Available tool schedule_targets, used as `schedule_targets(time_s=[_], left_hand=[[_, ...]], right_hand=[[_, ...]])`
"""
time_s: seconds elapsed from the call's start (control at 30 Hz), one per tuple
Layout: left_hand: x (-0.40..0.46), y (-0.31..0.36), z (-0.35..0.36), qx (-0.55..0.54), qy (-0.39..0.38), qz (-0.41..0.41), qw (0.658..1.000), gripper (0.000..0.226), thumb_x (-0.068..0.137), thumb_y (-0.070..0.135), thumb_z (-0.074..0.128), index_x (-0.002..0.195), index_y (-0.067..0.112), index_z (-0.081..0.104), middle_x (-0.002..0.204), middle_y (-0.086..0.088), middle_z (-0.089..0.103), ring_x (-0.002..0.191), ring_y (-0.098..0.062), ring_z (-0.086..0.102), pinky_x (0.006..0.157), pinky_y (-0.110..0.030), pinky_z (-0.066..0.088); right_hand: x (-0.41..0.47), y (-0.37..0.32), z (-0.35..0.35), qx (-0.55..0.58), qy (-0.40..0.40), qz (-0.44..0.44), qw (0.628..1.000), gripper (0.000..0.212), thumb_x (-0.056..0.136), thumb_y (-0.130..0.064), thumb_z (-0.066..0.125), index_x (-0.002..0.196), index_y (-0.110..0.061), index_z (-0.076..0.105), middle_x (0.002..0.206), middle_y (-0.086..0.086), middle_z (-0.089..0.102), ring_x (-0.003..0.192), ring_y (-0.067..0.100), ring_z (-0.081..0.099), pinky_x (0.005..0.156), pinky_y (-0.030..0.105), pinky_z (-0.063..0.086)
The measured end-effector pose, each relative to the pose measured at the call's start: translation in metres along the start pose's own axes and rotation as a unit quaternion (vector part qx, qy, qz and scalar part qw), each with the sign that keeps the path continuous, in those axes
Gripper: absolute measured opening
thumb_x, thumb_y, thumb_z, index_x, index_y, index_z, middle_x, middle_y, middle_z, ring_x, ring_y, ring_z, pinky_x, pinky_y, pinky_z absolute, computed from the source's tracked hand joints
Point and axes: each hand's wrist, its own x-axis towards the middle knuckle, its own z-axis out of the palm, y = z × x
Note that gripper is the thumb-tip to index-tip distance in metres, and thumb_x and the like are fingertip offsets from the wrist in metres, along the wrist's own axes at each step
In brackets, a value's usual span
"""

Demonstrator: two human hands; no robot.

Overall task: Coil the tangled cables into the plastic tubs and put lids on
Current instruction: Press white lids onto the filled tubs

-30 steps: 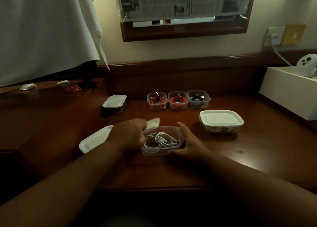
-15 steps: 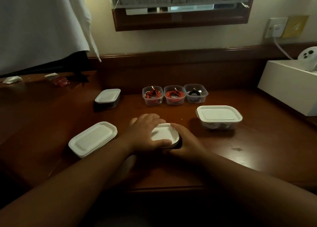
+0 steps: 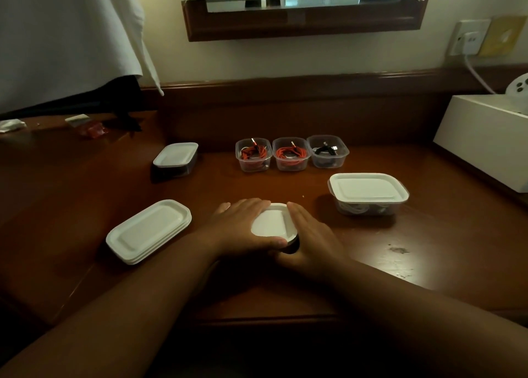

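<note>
A small plastic tub [image 3: 293, 246] stands on the wooden desk [image 3: 371, 252] in front of me, with a white lid [image 3: 271, 223] lying on top of it. My left hand [image 3: 240, 226] rests flat on the lid's left side, its thumb along the front rim. My right hand [image 3: 311, 235] lies against the lid's right edge with its fingers straight. The white cable inside is hidden under the lid. A larger lidded tub [image 3: 368, 190] holding white cable sits to the right.
A stack of white lids [image 3: 148, 230] lies to the left. Behind it stands a lidded tub [image 3: 175, 156]. Three small open tubs, two with orange cables [image 3: 253, 155] [image 3: 291, 154] and one with a black cable [image 3: 328, 152], line the back. A white box [image 3: 485, 137] sits far right.
My left hand brought the lid over the open tub of white cable and set it on top. Both hands now lie on the lid.
</note>
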Motion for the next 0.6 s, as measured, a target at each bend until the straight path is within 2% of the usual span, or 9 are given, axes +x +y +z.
schedule_targets(time_s=[0.2, 0.33, 0.4, 0.5, 0.6], left_hand=[[0.003, -0.003, 0.003, 0.002, 0.004, -0.002, 1.0, 0.101, 0.072, 0.087, 0.048, 0.153, 0.035, 0.015, 0.162, 0.012, 0.018, 0.147, -0.012, 0.019, 0.118, -0.045, 0.013], [0.002, 0.0, 0.004, -0.002, -0.002, -0.016, 1.0, 0.107, 0.067, 0.09, 0.044, 0.154, 0.035, 0.013, 0.163, 0.011, 0.015, 0.149, -0.013, 0.015, 0.121, -0.048, 0.011], [0.001, 0.004, 0.005, -0.002, 0.008, -0.03, 1.0, 0.106, 0.071, 0.089, 0.045, 0.155, 0.033, 0.013, 0.164, 0.009, 0.014, 0.149, -0.014, 0.013, 0.121, -0.049, 0.009], [0.0, 0.011, 0.01, 0.01, 0.024, -0.063, 0.998, 0.106, 0.074, 0.089, 0.04, 0.156, 0.031, 0.008, 0.166, 0.006, 0.008, 0.152, -0.016, 0.006, 0.122, -0.051, 0.004], [0.0, 0.014, 0.015, 0.024, 0.025, -0.092, 0.995, 0.112, 0.069, 0.094, 0.028, 0.157, 0.03, 0.001, 0.167, 0.004, -0.004, 0.153, -0.017, -0.007, 0.121, -0.054, -0.004]], right_hand=[[0.0, 0.0, 0.0, -0.055, -0.001, 0.005, 0.998, 0.109, 0.08, -0.072, 0.059, 0.158, -0.023, 0.0, 0.166, -0.003, 0.003, 0.15, 0.017, 0.016, 0.117, 0.043, 0.023], [-0.001, 0.001, -0.003, 0.025, 0.004, -0.003, 1.0, 0.101, 0.08, -0.06, 0.069, 0.156, -0.02, 0.018, 0.163, -0.002, 0.02, 0.143, 0.018, 0.03, 0.113, 0.04, 0.036], [-0.001, 0.001, -0.004, 0.056, 0.002, -0.002, 0.998, 0.097, 0.08, -0.053, 0.073, 0.155, -0.021, 0.022, 0.162, -0.003, 0.021, 0.143, 0.019, 0.03, 0.112, 0.034, 0.036], [0.0, -0.002, -0.002, 0.007, -0.023, 0.02, 1.0, 0.102, 0.084, -0.052, 0.069, 0.158, -0.024, 0.005, 0.166, -0.005, 0.002, 0.146, 0.024, 0.028, 0.112, 0.037, 0.033], [0.004, -0.005, -0.002, -0.02, -0.036, 0.029, 0.999, 0.1, 0.089, -0.051, 0.065, 0.158, -0.024, -0.002, 0.166, -0.006, -0.005, 0.147, 0.024, 0.026, 0.113, 0.04, 0.03]])
